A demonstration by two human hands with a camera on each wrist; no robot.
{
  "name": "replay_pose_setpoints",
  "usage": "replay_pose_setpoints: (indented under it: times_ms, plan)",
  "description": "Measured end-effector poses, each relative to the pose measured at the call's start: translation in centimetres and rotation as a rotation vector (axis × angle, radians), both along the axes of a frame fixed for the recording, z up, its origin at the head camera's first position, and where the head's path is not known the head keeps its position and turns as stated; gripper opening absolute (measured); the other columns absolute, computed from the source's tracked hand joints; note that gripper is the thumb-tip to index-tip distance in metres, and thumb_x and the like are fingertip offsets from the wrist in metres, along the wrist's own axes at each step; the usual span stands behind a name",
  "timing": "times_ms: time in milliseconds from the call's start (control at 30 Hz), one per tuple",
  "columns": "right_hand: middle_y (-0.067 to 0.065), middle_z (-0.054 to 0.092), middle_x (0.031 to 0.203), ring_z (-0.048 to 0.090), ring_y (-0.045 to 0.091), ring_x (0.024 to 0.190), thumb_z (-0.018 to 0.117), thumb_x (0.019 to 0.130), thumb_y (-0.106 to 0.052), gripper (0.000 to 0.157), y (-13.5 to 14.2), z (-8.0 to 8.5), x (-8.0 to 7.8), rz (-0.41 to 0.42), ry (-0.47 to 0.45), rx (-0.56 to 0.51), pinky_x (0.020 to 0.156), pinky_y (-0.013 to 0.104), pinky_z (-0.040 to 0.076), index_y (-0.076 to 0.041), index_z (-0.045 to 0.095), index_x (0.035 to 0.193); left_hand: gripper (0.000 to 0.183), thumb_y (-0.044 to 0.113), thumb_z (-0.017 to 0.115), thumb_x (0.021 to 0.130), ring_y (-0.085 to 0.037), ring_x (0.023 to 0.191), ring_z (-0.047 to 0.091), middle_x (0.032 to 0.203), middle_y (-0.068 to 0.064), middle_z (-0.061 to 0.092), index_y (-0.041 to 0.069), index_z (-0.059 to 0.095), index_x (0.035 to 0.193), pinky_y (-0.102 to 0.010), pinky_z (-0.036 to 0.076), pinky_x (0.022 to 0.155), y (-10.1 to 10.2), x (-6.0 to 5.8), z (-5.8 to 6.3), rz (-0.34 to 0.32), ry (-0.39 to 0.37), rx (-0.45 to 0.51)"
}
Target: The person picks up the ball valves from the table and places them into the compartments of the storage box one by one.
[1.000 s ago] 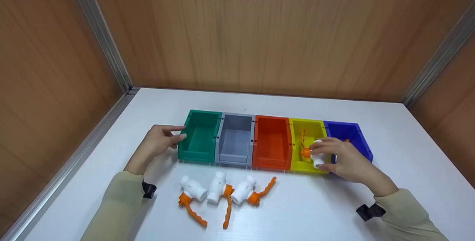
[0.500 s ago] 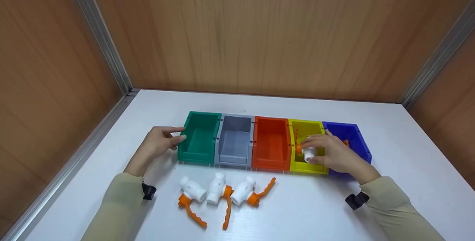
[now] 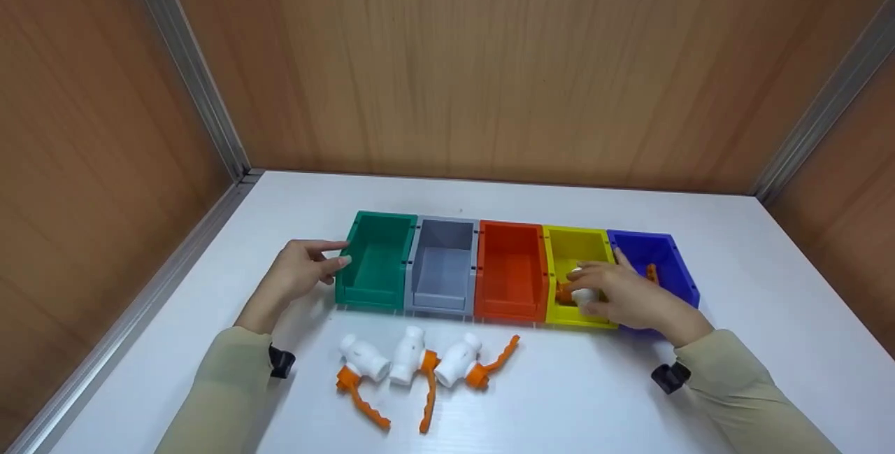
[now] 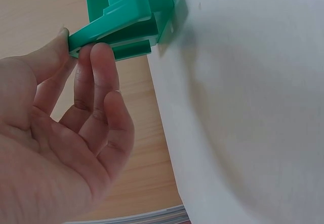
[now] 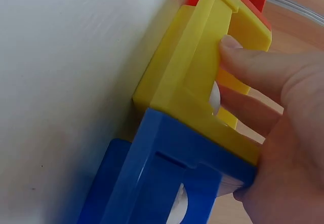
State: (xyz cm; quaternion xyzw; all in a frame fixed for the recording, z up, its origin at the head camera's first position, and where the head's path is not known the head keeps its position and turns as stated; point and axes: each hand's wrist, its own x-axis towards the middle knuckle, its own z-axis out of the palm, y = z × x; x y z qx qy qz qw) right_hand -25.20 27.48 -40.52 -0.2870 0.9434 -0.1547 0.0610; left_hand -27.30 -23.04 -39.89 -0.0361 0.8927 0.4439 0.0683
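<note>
My right hand (image 3: 633,293) reaches into the yellow bin (image 3: 580,318), its fingers and thumb around a white ball valve (image 3: 584,297) with an orange handle. The valve sits low inside the bin, and in the right wrist view only a bit of its white body (image 5: 215,98) shows past the bin wall. At the far left of the row, my left hand (image 3: 299,268) pinches the side rim of the green bin (image 3: 374,297) between thumb and fingers. Three more ball valves, left (image 3: 363,356), middle (image 3: 404,359) and right (image 3: 458,362), lie on the table before the bins.
Between the green and yellow bins stand a grey bin (image 3: 440,301) and a red bin (image 3: 512,308), joined in the row. The blue bin (image 3: 682,268) at the right end contains a piece with an orange handle (image 3: 652,273). Wooden panels (image 3: 489,69) enclose the white table (image 3: 559,398).
My right hand has moved left and lowered the ball valve deeper into the yellow bin. The left hand stays on the green bin, and the three valves on the table have not moved.
</note>
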Motion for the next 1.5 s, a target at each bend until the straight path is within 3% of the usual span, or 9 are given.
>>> replay_pose_setpoints:
  times_ms: [267, 367, 500, 767, 1000, 1267, 1500]
  plan:
    - [0.008, 0.060, 0.136, 0.046, 0.035, 0.135, 0.072, 0.093, -0.021, 0.032, 0.2, 0.3, 1.1, -0.107, -0.004, -0.083, 0.113, 0.066, 0.004, -0.014, 0.071, 0.125, 0.044, 0.030, 0.068, 0.097, -0.028, 0.087, 0.063, 0.097, -0.012, 0.060, 0.017, 0.062, 0.138, -0.032, 0.045, 0.070, 0.1, -0.2, 0.0, -0.001, -0.001, -0.005]
    - [0.006, 0.062, 0.133, 0.050, 0.034, 0.130, 0.072, 0.094, -0.019, 0.030, 0.2, 0.5, 1.8, -0.123, 0.039, -0.131, 0.112, 0.062, 0.023, -0.014, 0.071, 0.123, 0.044, 0.031, 0.068, 0.096, -0.028, 0.087, 0.064, 0.097, -0.013, 0.060, 0.017, 0.062, 0.138, -0.032, 0.044, 0.068, 0.0, -0.2, 0.0, -0.003, 0.000, -0.004]
    - [0.004, 0.065, 0.126, 0.056, 0.030, 0.123, 0.072, 0.093, -0.015, 0.028, 0.1, 0.7, 2.8, -0.129, 0.112, -0.192, 0.100, 0.055, 0.044, -0.012, 0.072, 0.121, 0.044, 0.030, 0.068, 0.097, -0.029, 0.087, 0.064, 0.097, -0.013, 0.060, 0.016, 0.062, 0.138, -0.031, 0.043, 0.067, 0.0, -0.3, 0.1, -0.007, -0.001, 0.002]
    - [-0.002, 0.069, 0.118, 0.062, 0.023, 0.115, 0.074, 0.091, -0.013, 0.026, -1.5, 0.7, 4.7, -0.106, 0.234, -0.229, 0.095, 0.047, 0.050, -0.015, 0.073, 0.117, 0.045, 0.030, 0.068, 0.097, -0.024, 0.085, 0.063, 0.097, -0.012, 0.060, 0.016, 0.061, 0.139, -0.033, 0.044, 0.070, -0.2, -0.3, -0.1, -0.018, 0.004, 0.018]
    - [-0.006, 0.068, 0.115, 0.063, 0.016, 0.110, 0.076, 0.089, -0.019, 0.025, -4.4, 0.4, 6.6, -0.036, 0.303, -0.169, 0.091, 0.038, 0.053, -0.017, 0.074, 0.115, 0.044, 0.027, 0.067, 0.097, -0.027, 0.084, 0.065, 0.094, -0.012, 0.060, 0.013, 0.061, 0.138, -0.030, 0.044, 0.065, -0.3, -0.3, -0.2, -0.028, 0.027, 0.015]
    - [-0.006, 0.066, 0.121, 0.061, 0.016, 0.113, 0.073, 0.092, -0.029, 0.031, -8.2, 0.3, 8.1, 0.011, 0.184, -0.131, 0.093, 0.041, 0.052, -0.019, 0.072, 0.121, 0.044, 0.029, 0.067, 0.097, -0.026, 0.085, 0.064, 0.096, -0.012, 0.060, 0.014, 0.061, 0.139, -0.037, 0.048, 0.075, -0.3, -0.2, -0.2, -0.016, 0.002, 0.019]
    - [-0.004, 0.062, 0.128, 0.060, 0.018, 0.115, 0.071, 0.093, -0.033, 0.041, -11.3, 0.1, 8.6, 0.055, 0.085, -0.133, 0.095, 0.043, 0.051, -0.018, 0.066, 0.130, 0.045, 0.029, 0.067, 0.097, -0.025, 0.083, 0.064, 0.096, -0.012, 0.060, 0.013, 0.061, 0.139, -0.032, 0.045, 0.070, -0.3, -0.1, -0.1, -0.016, 0.007, 0.009]
